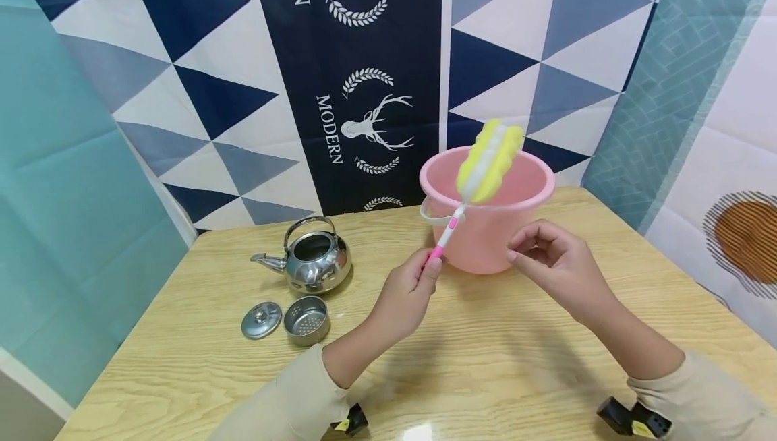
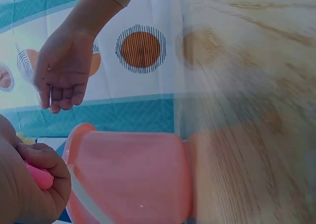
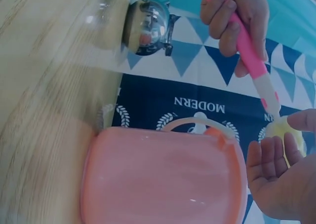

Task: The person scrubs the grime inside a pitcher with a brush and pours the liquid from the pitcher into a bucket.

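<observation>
Left fingers (image 1: pixel 417 262) hold a sponge brush (image 1: pixel 471 188) near the open pink bucket (image 1: pixel 479 242).

"What does your left hand (image 3: pixel 237 24) hold?"
"You grip a pink-handled brush (image 3: pixel 250 50)."
"And your right hand (image 3: pixel 281 187)?"
"Loosely curled, it partly hides the yellow head (image 3: pixel 276 129) from you; the pink bucket (image 3: pixel 163 179) stands near it, a shiny kettle (image 3: pixel 149 27) well apart."

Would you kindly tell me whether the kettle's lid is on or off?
Off: the lid lies on the table beside the perforated metal cup, and the kettle shows an uncovered top opening.
</observation>
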Available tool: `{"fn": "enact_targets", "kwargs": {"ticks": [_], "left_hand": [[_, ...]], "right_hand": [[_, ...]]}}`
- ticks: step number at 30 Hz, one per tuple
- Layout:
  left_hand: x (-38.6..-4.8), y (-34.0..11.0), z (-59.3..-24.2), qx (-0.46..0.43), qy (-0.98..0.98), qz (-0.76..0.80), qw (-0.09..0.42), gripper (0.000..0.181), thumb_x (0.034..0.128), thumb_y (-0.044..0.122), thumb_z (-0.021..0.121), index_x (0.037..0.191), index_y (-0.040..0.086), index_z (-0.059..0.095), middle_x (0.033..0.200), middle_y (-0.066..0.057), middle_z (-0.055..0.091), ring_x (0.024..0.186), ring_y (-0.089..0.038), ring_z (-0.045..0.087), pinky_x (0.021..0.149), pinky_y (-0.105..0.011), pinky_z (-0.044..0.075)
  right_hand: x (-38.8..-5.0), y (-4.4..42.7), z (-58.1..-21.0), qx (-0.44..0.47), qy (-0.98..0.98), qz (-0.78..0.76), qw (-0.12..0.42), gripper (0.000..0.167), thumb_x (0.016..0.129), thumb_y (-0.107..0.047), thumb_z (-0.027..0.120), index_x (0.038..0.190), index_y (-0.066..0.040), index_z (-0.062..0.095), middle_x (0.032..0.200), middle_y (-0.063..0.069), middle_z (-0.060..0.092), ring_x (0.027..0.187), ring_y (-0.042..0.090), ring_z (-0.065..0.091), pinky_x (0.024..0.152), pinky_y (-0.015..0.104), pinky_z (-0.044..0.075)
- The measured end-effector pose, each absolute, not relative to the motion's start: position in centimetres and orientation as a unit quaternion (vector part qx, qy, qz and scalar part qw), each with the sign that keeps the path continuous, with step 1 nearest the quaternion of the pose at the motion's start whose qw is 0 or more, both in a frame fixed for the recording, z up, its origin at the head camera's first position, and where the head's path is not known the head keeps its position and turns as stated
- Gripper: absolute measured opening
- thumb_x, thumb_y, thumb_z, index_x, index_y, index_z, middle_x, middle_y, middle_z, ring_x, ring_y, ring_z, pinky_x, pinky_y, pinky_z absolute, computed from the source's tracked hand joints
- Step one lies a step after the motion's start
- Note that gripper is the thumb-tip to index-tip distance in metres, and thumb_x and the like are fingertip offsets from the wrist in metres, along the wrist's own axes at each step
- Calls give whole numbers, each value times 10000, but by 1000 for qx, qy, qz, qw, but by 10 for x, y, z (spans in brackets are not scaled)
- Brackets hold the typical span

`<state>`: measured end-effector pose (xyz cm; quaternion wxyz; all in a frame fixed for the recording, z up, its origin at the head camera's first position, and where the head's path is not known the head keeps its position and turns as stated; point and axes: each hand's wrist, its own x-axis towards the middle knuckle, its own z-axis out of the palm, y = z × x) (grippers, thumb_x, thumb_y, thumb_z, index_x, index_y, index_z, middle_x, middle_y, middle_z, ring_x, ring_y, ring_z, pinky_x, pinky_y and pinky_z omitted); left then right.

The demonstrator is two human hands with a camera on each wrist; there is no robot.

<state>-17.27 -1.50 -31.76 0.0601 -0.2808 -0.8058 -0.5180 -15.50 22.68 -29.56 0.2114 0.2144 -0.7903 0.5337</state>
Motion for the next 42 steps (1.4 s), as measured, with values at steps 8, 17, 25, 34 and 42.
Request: {"fn": "enact_targets", "kwargs": {"ticks": [8,17,25,34,42], "left_hand": [[-168,-28,-322,-266,-789,-546,96,290,1065,275,401,1126,69,594,681,25,455,550,-75,363,482,-227,319],[-168,-44,-322,-253,-762,-586,109,297,1070,244,387,1111,26,583,622,-9,427,473,-76,359,434,-222,305],[-170,-62,-325,-243,-761,-590,116,275,1071,232,386,1093,42,583,612,-11,416,458,-70,340,420,-214,286],[-171,-76,-328,-235,-752,-600,134,257,1072,176,375,1077,6,569,601,-3,390,458,-58,321,411,-209,268],[-170,-89,-326,-219,-753,-603,144,248,1070,171,380,1058,4,562,609,-18,396,457,-62,334,402,-209,274]], "right_hand": [[-162,218,-300,228,-786,542,190,151,881,61,660,1011,31,589,914,37,609,824,123,608,730,181,523],[-170,203,-303,242,-792,531,182,135,872,37,682,983,16,609,892,64,612,812,117,610,698,189,520],[-175,197,-309,253,-793,528,168,115,864,57,672,953,34,603,862,79,614,778,116,613,666,205,525],[-183,189,-313,247,-804,522,142,110,889,12,667,975,18,600,905,109,613,813,144,605,697,220,521],[-192,177,-319,250,-820,504,105,142,882,-39,697,989,-16,607,927,75,616,838,195,605,725,253,523]]}}
